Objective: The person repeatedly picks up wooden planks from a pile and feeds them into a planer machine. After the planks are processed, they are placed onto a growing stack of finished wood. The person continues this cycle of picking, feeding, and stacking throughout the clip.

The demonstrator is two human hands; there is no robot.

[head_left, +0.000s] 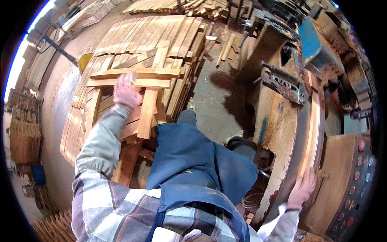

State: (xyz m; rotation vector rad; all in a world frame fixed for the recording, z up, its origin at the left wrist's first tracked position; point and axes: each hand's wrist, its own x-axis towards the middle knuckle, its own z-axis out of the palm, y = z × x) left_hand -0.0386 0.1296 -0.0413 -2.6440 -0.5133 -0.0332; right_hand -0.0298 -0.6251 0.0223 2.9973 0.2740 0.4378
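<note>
Closest to the camera are the person's checked shirt (117, 205) and blue apron (193, 161), which fill the lower middle of the view. At the lower right, the right hand (303, 188) lies flat with the fingers spread on the long reddish plank (313, 133); it presses on the plank and does not grip it. This plank rests on the table of a dusty woodworking machine (278, 121) and runs away from the person along its right side. Just to the right of the hand there is a control panel (356, 185) with round coloured buttons.

On the left side, the left arm in a pale sleeve is raised over a stack of wooden boards (149, 44). The left hand (125, 93) is blurred, so I cannot tell if it is open or closed; it is near two loose boards (133, 78) which lie across the top of the stack. Between the stack and the machine, the concrete floor (217, 92) is covered with sawdust. More piles of wood (181, 6) stand farther away at the top.
</note>
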